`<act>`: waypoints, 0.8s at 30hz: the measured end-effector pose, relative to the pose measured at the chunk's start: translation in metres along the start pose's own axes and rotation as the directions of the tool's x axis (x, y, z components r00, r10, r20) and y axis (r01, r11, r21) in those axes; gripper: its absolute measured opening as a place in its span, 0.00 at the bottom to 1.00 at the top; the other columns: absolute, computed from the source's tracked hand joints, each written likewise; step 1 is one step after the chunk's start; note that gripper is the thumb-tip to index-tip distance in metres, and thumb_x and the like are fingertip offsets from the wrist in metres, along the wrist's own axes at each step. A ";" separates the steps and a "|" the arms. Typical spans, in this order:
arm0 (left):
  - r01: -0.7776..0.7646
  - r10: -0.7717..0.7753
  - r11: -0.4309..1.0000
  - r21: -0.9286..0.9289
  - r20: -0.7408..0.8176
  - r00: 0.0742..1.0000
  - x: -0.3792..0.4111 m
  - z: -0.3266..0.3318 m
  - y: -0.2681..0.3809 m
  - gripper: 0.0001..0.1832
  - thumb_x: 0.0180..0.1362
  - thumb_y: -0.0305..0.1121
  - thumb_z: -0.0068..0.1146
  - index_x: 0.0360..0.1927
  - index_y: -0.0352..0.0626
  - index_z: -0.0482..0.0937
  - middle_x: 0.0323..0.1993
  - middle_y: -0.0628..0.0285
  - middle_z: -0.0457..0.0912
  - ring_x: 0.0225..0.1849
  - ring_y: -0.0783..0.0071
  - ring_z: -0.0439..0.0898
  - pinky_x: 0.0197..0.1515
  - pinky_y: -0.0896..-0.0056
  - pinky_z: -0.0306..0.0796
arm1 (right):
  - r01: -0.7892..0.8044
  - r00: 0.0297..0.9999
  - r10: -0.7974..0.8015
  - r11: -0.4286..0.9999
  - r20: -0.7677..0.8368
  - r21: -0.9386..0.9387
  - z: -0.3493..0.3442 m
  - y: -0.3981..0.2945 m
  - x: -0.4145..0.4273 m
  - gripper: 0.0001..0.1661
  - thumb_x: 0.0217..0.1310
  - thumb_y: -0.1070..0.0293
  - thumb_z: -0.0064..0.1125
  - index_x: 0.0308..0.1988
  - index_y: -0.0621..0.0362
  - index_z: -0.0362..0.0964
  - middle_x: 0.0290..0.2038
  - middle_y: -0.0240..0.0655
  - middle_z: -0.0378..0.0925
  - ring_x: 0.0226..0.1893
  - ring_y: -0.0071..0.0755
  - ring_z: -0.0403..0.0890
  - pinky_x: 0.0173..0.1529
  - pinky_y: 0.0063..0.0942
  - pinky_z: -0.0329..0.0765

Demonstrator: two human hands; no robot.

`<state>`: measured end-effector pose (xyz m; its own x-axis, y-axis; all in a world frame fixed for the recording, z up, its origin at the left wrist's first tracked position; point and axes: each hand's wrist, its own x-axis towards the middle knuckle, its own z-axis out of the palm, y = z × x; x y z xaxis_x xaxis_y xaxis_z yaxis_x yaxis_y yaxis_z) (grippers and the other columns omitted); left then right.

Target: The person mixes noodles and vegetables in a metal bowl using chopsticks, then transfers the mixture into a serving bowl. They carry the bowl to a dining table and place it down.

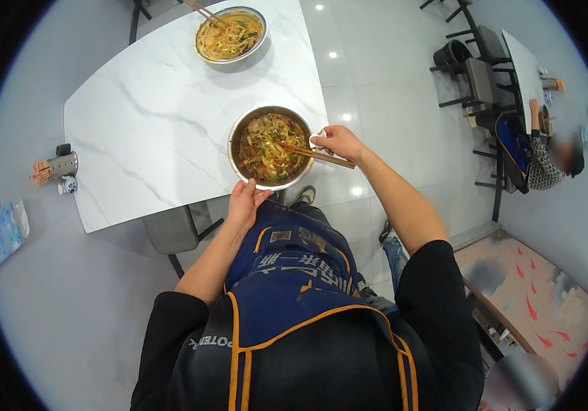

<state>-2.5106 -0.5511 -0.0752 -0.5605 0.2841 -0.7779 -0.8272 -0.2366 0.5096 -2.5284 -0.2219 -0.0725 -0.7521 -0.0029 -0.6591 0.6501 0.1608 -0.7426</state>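
A round metal bowl of noodles in dark sauce is at the near right part of the white marble-patterned table. My left hand holds the bowl's near rim, thumb on top and fingers below. At the right rim, my right hand pinches a crumpled white tissue or cloth. A pair of wooden chopsticks leans over that rim just below the right hand, tips in the noodles. Farther back on the table stands a blue-rimmed bowl of noodles with chopsticks in it.
A perforated metal holder of chopsticks and a small white-and-blue pot are at the table's left edge. A grey stool is partly under the table. Rightward, a person sits at another table; another person's head is at lower right.
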 end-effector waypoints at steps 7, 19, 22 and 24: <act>-0.003 0.007 0.994 -0.107 0.036 0.999 -0.008 0.023 -0.012 0.14 0.74 0.33 0.41 0.56 0.35 0.65 0.49 0.48 0.79 0.47 0.56 0.84 0.50 0.67 0.83 | 0.016 0.940 0.050 0.982 -0.336 0.189 0.066 0.037 -0.046 0.23 0.59 0.52 0.65 0.31 0.66 0.78 0.23 0.34 0.80 0.21 0.26 0.76 0.28 0.29 0.74; 0.155 -0.171 0.977 0.150 0.105 0.980 -0.019 0.010 -0.007 0.26 0.74 0.44 0.42 0.65 0.35 0.59 0.58 0.41 0.73 0.58 0.52 0.77 0.60 0.58 0.75 | 0.162 0.955 0.109 0.584 -0.274 0.796 0.062 0.095 -0.119 0.15 0.66 0.62 0.61 0.41 0.65 0.77 0.33 0.36 0.82 0.32 0.23 0.80 0.37 0.20 0.77; 0.218 -0.223 0.940 0.261 -0.013 0.975 -0.038 -0.015 0.012 0.31 0.73 0.48 0.43 0.65 0.29 0.59 0.58 0.41 0.73 0.59 0.52 0.76 0.61 0.58 0.75 | 0.201 0.962 0.101 0.367 -0.253 0.908 0.030 0.118 -0.132 0.16 0.71 0.70 0.53 0.51 0.72 0.70 0.43 0.40 0.79 0.39 0.27 0.79 0.45 0.24 0.80; 0.227 -0.215 0.919 0.321 -0.072 0.974 -0.047 -0.042 0.020 0.30 0.72 0.48 0.45 0.63 0.29 0.62 0.55 0.42 0.75 0.55 0.55 0.79 0.58 0.60 0.76 | 0.235 0.962 0.072 0.265 -0.262 0.935 0.015 0.141 -0.128 0.18 0.72 0.72 0.51 0.54 0.73 0.67 0.47 0.43 0.78 0.41 0.29 0.80 0.48 0.27 0.81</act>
<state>-2.4991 -0.6084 -0.0443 -0.3649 0.2606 -0.8938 -0.9004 0.1454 0.4100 -2.3386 -0.2139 -0.0947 -0.7050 0.2674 -0.6569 0.0970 -0.8812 -0.4628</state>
